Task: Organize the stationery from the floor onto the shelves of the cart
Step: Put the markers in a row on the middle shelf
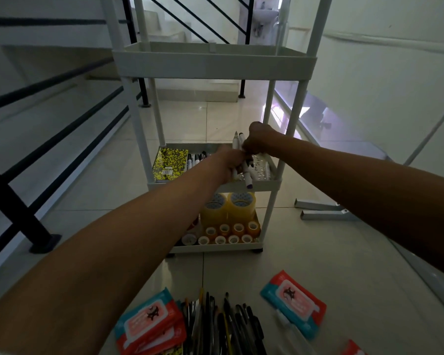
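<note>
Both hands gripping markers (pixel 242 160): left hand (pixel 230 163) round the bunch, right hand (pixel 258 140) pinching one. Held above the cart (pixel 213 65) middle shelf (pixel 215 186), beside a notebook (pixel 170 163).

The hands hide part of the markers (pixel 242 160) and the middle shelf (pixel 215 185) behind them. The left hand (pixel 228 162) covers its own fingers, so its grip is hard to see. The pens (pixel 223 326) and red packs (pixel 149 321) on the floor are blurry and cut off at the bottom edge.
</note>
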`<act>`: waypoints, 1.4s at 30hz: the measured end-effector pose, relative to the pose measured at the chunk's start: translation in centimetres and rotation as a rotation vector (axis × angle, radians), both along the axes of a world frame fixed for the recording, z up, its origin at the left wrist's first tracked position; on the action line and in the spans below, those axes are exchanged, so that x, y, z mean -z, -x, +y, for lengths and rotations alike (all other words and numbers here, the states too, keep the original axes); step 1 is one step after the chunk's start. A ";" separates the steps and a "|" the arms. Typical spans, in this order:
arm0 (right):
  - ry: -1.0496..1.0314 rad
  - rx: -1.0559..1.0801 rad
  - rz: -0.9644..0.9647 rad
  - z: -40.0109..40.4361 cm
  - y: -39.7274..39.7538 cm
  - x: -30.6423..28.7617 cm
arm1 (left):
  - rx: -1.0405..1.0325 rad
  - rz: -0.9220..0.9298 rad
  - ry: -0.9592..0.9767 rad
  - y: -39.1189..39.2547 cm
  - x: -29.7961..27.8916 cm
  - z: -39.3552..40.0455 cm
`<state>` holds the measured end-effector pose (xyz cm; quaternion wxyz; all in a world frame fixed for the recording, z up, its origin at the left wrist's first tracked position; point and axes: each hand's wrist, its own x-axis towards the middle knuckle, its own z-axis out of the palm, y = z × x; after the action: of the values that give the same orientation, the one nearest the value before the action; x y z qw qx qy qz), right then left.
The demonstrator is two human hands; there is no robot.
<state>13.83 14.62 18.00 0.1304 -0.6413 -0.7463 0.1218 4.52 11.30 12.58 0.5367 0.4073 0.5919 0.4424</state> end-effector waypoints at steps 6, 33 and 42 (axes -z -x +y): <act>0.161 0.002 -0.172 -1.1 0.1 0.5 | -0.140 0.107 0.029 1.0 0.3 1.1; 0.114 -0.059 -0.417 -0.9 -0.3 1.2 | 0.193 0.675 -0.152 0.4 0.3 -0.8; 0.066 -0.017 -0.324 -1.0 -0.1 1.7 | 0.305 0.991 -0.471 0.7 1.9 -2.4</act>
<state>13.93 13.65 16.33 -0.0138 -0.6500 -0.7587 0.0422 3.81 8.90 10.67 0.1477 0.7557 0.5928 0.2359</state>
